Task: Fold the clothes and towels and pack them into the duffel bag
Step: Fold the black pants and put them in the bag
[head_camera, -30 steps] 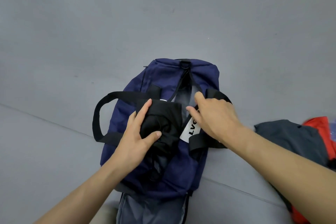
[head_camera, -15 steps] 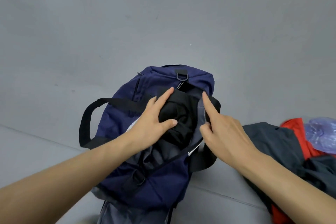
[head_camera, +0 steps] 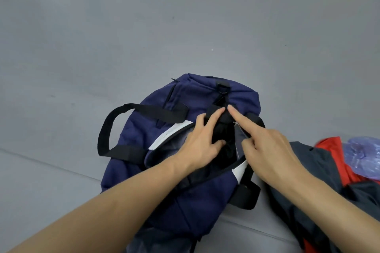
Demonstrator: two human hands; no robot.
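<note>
So it's all on a big grey surface [head_camera: 82,47] with a couple of seams running across the near part. The navy duffel bag [head_camera: 195,211] sits in the middle, lying lengthwise away from the camera, zip open along the top, with a light lining showing inside. One black carry handle [head_camera: 107,129] loops out to the left. Off to the right, just beside the bag, there's a heap of unfolded stuff: a dark grey garment [head_camera: 320,170] with something red [head_camera: 329,146] on it and a crinkly clear plastic bag [head_camera: 366,154] at the right edge. Both arms come in from the near side. The left hand [head_camera: 202,146] has its fingers on top of a bundled black garment [head_camera: 223,129], thumb tucked under, holding it in the far end of the bag's opening. The right hand [head_camera: 267,150] has its index finger straight, tip on the bundle. Its other fingers curl by the bag's rim, and I can't tell if they're pinching it.
</note>
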